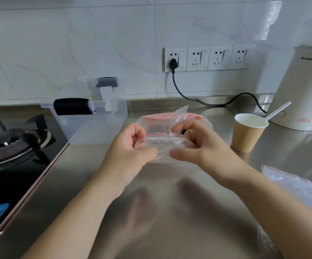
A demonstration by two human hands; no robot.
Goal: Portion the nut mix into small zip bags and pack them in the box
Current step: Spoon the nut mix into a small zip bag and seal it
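Both hands, left hand & right hand, pinch zip bag; contents unclear.

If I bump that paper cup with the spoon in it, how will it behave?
The paper cup probably slides or tips easily: it looks thin and light, narrower at the base. The white spoon leaning over its rim likely pulls it toward the right. The smooth steel counter offers little grip.
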